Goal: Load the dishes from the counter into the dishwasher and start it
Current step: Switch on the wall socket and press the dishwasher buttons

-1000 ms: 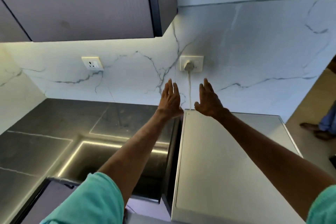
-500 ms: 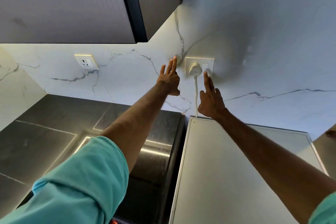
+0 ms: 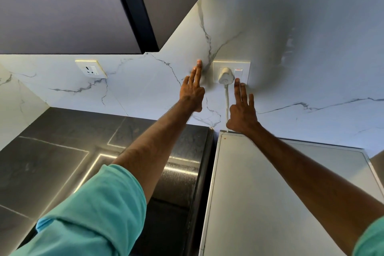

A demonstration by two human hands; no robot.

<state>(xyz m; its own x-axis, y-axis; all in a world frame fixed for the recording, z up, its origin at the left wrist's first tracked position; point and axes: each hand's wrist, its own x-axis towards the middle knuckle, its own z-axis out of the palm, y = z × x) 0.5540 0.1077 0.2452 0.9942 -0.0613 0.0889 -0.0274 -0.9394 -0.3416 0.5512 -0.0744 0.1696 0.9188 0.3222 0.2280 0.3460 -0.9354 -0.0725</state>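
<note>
The right hand (image 3: 242,114) reaches up the wall (image 3: 311,48) to the plate (image 3: 231,64) that holds a white plug (image 3: 226,76) and, just right of it, a switch (image 3: 239,72). The hand holds nothing. Its fingers are straight and slightly spread, and the index fingertip (image 3: 236,81) is at the lower end of the switch, touching it or very nearly so. The switch lies straight ahead of and just above that fingertip. Its long axis runs up the wall, in line with the finger, so the coming move looks like a short push on the rocker.

The right hand is far the nearer of the two. The left hand (image 3: 192,93) lies left of the plate, with the plug between it and the switch. Its fingers are straight and close together, with the tips on or just off the bare marble.

A cord (image 3: 227,100) drops from the plug behind the white top of what I take to be the dishwasher (image 3: 270,193), which stands near and right, beside the dark counter (image 3: 62,162). No dishes are in view.

I can make out no brand, label or writing. The switch has only a small red mark at its top end. A second socket (image 3: 90,68) sits unused far left, under the cabinet (image 3: 62,6).
</note>
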